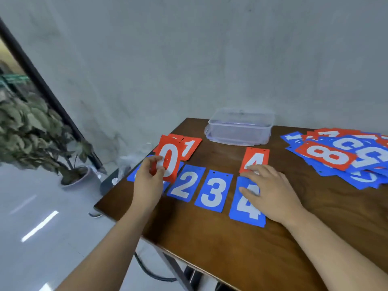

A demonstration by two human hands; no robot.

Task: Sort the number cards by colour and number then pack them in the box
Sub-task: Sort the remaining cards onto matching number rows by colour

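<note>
My left hand (148,177) pinches a red 0 card (169,157) and holds it lifted above the table's left end. Behind it lies a red 1 card (192,147). A row of blue cards lies flat: a 2 (185,186), a 3 (214,191) and a 4 (246,208); another blue card (133,175) is mostly hidden under my left hand. My right hand (268,191) rests flat with straight fingers on the blue 4, its fingertips touching the red 4 card (255,158). A clear plastic box (239,128) with its lid on stands at the back.
A loose heap of red and blue number cards (340,154) covers the right end of the brown wooden table (220,248). The table's left edge drops to a grey floor, with a potted plant (37,131) beyond. A grey wall stands behind.
</note>
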